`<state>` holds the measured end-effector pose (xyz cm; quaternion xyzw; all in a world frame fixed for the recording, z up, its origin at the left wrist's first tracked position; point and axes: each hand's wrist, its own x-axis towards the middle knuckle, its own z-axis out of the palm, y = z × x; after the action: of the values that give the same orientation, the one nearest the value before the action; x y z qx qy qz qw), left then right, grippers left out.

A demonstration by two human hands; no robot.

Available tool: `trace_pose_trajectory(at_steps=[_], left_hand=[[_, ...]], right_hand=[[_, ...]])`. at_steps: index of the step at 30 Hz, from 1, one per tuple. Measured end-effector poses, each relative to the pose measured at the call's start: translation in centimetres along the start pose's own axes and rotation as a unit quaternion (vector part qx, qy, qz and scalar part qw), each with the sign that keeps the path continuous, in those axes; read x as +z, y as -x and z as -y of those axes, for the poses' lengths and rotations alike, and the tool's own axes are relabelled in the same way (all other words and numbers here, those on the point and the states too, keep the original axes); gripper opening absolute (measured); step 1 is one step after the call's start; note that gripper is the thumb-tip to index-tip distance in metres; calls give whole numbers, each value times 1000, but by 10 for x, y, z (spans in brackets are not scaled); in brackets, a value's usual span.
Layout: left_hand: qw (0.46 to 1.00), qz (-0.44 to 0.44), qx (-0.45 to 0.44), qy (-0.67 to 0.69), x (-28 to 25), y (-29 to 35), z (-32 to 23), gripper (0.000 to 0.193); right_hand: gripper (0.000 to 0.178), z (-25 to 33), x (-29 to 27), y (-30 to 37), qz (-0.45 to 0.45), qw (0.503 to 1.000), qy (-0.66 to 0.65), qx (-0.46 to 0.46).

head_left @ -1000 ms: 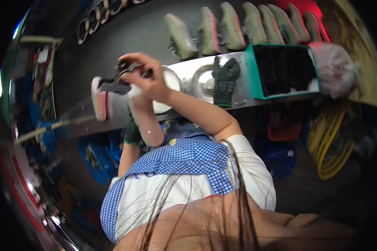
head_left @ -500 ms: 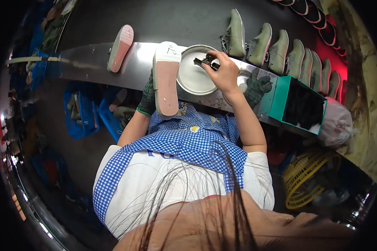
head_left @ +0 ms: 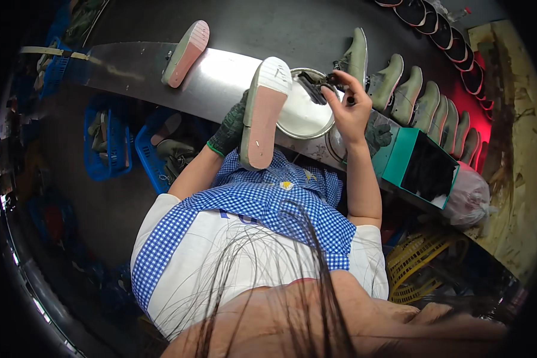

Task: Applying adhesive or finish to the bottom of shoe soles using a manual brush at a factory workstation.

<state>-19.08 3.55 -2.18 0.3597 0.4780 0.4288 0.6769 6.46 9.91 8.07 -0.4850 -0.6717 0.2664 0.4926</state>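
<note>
The left hand (head_left: 230, 128), in a dark green work glove, is wrapped round the upper of a shoe (head_left: 262, 113) and holds it sole-up over the near edge of the metal desk (head_left: 221, 77), so the pale pink sole with its white toe cap faces the person; held this way, the sole seems turned up for working on. The right hand (head_left: 346, 110) is bare, its fingers pressed together in a pinch on a small dark brush (head_left: 313, 83), which it holds over a round shallow metal dish (head_left: 301, 113) standing on the desk just beside the shoe (what the dish contains cannot be made out). A second shoe (head_left: 186, 52) of the same pink-soled kind lies on its side further left on the desk, well apart from the hands. Beyond the dish a row of olive-green shoe uppers (head_left: 400, 89) stands close together along the far side, within reach of the right arm. At the desk's right end sits 1 open teal box (head_left: 417, 167), rectangular with a dark interior, and beside it a tied whitish plastic bag (head_left: 468, 197). Blue crates (head_left: 104, 143) holding more shoes stand on the floor to the left, and a yellow crate (head_left: 417, 262) lies below the right elbow.
</note>
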Motion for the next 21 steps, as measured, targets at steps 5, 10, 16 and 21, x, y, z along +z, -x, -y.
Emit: trace_pose_trajectory(at_steps=[5,10,16,21], left_hand=[[998,68,3,3,4,-20,17,36],[991,102,45,-72,11,-13,0,36],[996,80,32,-17,10,-13,-24,41],[992,108,-23,-61,20,-20,-45,50]], right_hand=[[34,7,7,-26,52,983,-145,94],[35,-7,12,-36,57,979,-156,122],[35,15,10,-23,77,990,-109,53],[30,2,15,-48,95,981,-152,71]])
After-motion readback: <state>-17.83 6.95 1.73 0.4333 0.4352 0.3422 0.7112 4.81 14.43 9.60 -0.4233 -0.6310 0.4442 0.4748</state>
